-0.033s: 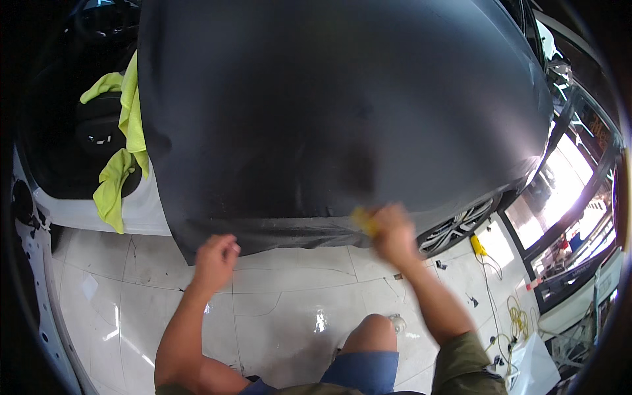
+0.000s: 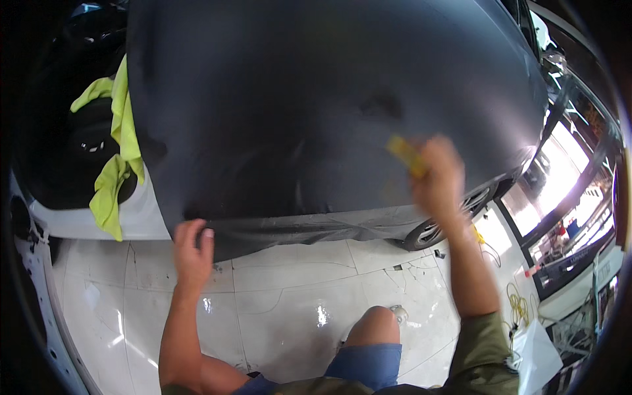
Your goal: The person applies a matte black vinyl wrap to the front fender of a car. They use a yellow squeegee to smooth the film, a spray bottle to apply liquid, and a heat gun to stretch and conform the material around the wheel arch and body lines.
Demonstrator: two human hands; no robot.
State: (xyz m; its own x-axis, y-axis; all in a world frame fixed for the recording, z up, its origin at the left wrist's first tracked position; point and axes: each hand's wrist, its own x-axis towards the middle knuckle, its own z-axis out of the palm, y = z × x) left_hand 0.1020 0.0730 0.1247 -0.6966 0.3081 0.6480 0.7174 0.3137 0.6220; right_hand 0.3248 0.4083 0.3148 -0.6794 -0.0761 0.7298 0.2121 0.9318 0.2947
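Observation:
A large sheet of matte dark grey film (image 2: 263, 145) covers the car's side, its loose lower margin hanging in folds below a crease. My right hand (image 2: 440, 174), blurred by motion, grips a flat yellow squeegee (image 2: 408, 157) over the right part of the film. Whether the squeegee's edge touches the surface I cannot tell. At the film's lower left corner is my left hand (image 2: 192, 253), fingertips against the film and thumb apart from the fingers. It hides part of the corner.
Yellow-green cloths (image 2: 122, 118) hang over the white sill at the left, beside an open door (image 2: 36, 263). A wheel (image 2: 424, 236) shows at the lower right. A yellow cord (image 2: 517, 304) and a white box-like object (image 2: 536, 349) lie on the tiled floor (image 2: 289, 283).
My right hand has moved up and right with the squeegee, away from the film's lower crease. My left hand has shifted left and slightly up onto the film's corner, its fingers spreading.

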